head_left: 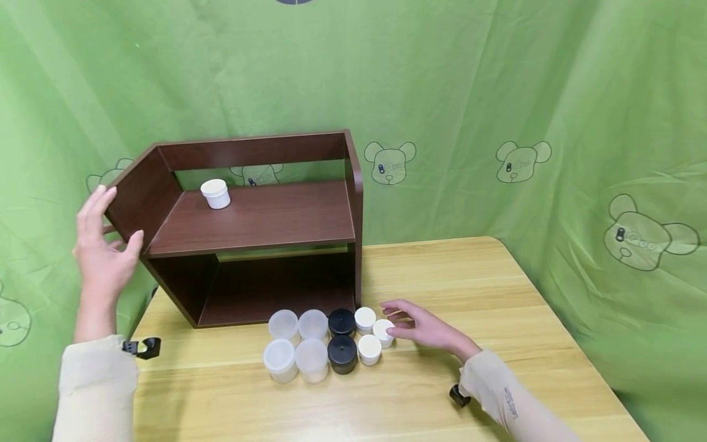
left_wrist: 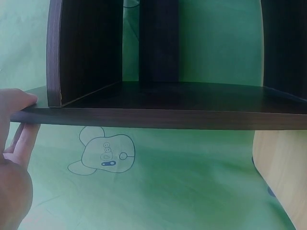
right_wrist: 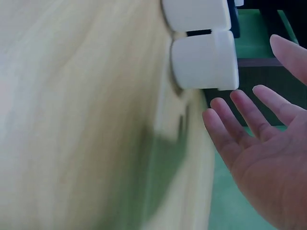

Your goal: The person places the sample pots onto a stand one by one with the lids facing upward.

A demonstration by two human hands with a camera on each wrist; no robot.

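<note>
A dark brown two-tier shelf (head_left: 265, 221) stands on the table, and my left hand (head_left: 105, 245) holds the front edge of its left side panel. In the left wrist view the thumb (left_wrist: 21, 98) lies on one face of the panel, with fingers on the other. One small white lidded jar (head_left: 216, 195) sits on the upper tier at the left. My right hand (head_left: 420, 325), fingers spread, is beside a white jar (head_left: 383, 333) at the right end of a jar group. In the right wrist view its fingertips are right by that jar's lid (right_wrist: 226, 62).
Two more white jars (head_left: 369, 350) stand close by, then two black-lidded jars (head_left: 342, 355) and several translucent tubs (head_left: 280, 361), all in front of the shelf. Wooden tabletop (head_left: 453, 270) extends to the right. A green curtain (head_left: 442, 80) hangs behind the table.
</note>
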